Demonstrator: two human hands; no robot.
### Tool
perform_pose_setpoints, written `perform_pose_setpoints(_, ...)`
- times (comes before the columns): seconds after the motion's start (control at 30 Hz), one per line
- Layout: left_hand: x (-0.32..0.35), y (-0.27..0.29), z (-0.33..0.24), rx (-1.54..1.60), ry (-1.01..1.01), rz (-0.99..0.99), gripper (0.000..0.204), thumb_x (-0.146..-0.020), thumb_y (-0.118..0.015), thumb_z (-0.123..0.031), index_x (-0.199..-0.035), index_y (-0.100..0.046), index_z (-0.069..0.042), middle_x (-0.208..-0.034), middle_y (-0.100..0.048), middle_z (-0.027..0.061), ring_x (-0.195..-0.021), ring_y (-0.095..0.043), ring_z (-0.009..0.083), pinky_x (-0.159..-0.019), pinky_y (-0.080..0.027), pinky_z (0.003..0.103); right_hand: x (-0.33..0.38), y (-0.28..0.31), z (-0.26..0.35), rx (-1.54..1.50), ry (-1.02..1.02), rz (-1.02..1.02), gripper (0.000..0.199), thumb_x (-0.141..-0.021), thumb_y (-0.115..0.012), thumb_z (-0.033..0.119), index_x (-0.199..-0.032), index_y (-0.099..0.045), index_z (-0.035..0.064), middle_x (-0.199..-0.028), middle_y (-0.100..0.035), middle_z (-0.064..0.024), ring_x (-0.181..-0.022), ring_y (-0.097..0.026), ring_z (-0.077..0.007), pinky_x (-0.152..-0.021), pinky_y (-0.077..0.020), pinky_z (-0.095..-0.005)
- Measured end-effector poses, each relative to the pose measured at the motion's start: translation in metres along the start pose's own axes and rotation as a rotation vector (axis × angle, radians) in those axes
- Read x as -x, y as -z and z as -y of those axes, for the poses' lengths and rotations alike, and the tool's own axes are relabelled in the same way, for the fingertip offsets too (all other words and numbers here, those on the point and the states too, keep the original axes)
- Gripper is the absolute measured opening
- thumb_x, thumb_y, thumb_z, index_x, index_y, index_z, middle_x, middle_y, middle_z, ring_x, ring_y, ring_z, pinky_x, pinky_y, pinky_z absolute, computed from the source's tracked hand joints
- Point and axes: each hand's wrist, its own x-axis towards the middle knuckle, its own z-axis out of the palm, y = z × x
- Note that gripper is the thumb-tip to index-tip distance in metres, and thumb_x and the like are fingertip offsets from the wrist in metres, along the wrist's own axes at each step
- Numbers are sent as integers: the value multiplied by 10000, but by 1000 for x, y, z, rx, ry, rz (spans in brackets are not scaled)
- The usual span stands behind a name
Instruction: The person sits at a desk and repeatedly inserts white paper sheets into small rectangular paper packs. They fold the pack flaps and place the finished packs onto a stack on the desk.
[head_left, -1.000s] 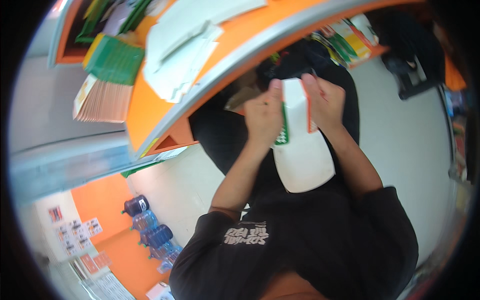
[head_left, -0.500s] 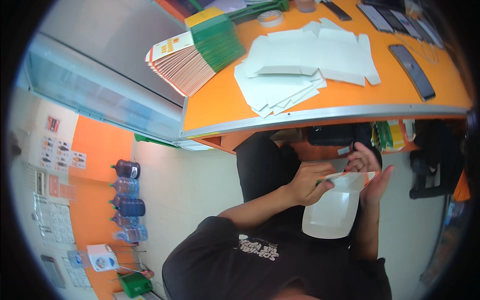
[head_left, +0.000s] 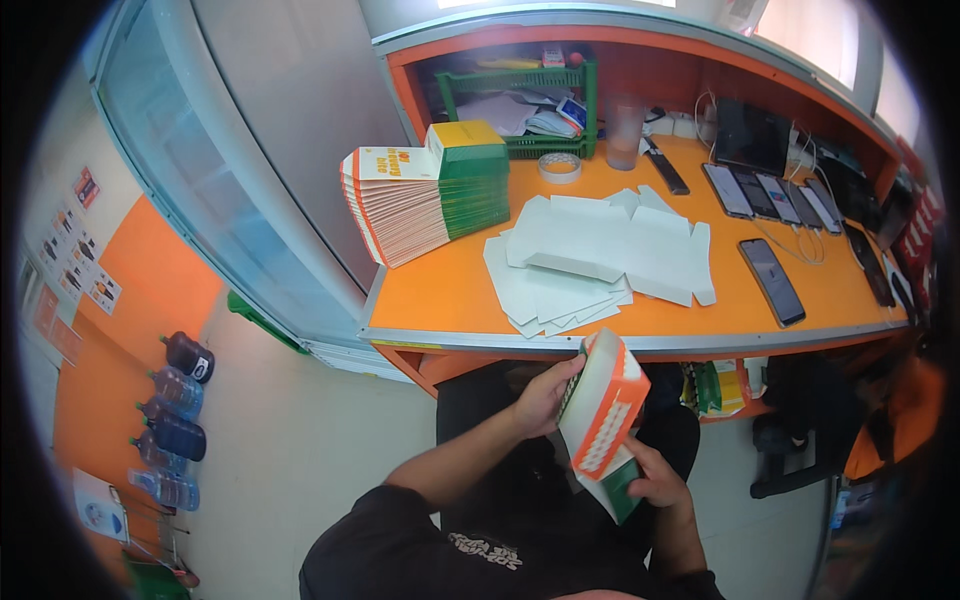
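Floor of pale tile [head_left: 290,430] spreads on both sides of the person's dark-clothed legs [head_left: 465,400]. A tall grey cabinet with a bluish glass front [head_left: 200,170] stands beside the left end of an orange-topped, metal-edged desk [head_left: 440,290]. Farther left is an orange wall [head_left: 150,270], five big bluish water bottles [head_left: 177,430] lined along its foot. Loose white cardboard blanks [head_left: 600,245] lie mid-desk; left of them sits a thick fanned block of folded green, white and orange cartons [head_left: 400,205], with a green plastic crate [head_left: 540,148] behind.

One open-sided cardboard carton in orange, white and green [head_left: 605,425] is tilted above the lap, upper end toward the desk's front edge. The left hand [head_left: 545,398] grips its upper left side. The right hand [head_left: 658,478] touches its lower right, thumb on the green panel; whether it pinches, I cannot tell. Smallest, a lone dark smartphone [head_left: 772,282] lies on the desk's right, and a tape roll [head_left: 560,178] before the crate.
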Motion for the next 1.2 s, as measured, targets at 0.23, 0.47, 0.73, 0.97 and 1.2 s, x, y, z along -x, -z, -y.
perform_pose_setpoints(0.23, -4, -75, -147, -862, -339, -216, 447, -967, -636, -315, -1311, -506, -61, -1228, -529, 22, -1192, -499, 132, -1047, -388, 309, -93, 0, 154, 1007, 243, 55, 1023, -691, -885, 374, -1532, -377, 87, -1502, -384, -228, -1389, -397, -393, -1158, -326, -445)
perform_pose_setpoints(0.47, -5, -111, -324, -1241, -532, -794, 526, -971, -566, -463, -1167, -667, 14, -982, -696, 68, -909, -658, 151, -845, -503, 305, -294, 40, 248, 1327, 599, 20, 1018, -682, -805, 283, -1556, -314, 100, -1514, -411, -183, -1413, -362, -362, -1169, -316, -453)
perform_pose_setpoints(0.73, -19, -65, -408, -1822, -219, -1102, 473, -940, -636, -393, -1100, -722, 44, -904, -730, 120, -858, -682, 169, -801, -506, 288, -450, 58, 245, 1384, 445, 149, 1066, -607, -792, 199, -1560, -316, 161, -1484, -434, -152, -1373, -413, -304, -1177, -312, -412)
perform_pose_setpoints(0.97, -6, -1, -432, -1962, -273, -1160, 428, -900, -669, -369, -990, -749, 41, -857, -739, 159, -727, -695, 226, -722, -532, 348, -474, 42, 243, 1214, 76, 251, 1012, -647, -748, 202, -1560, -313, 158, -1428, -496, -158, -1310, -486, -297, -1129, -364, -371)
perform_pose_setpoints(1.2, 5, 7, -434, -2079, -129, -1185, 404, -867, -673, -331, -905, -730, 67, -763, -715, 189, -659, -687, 266, -669, -539, 394, -485, 40, 234, 1223, -14, 330, 869, -763, -705, 302, -1535, -360, 101, -1484, -471, -162, -1354, -461, -287, -1137, -344, -364)
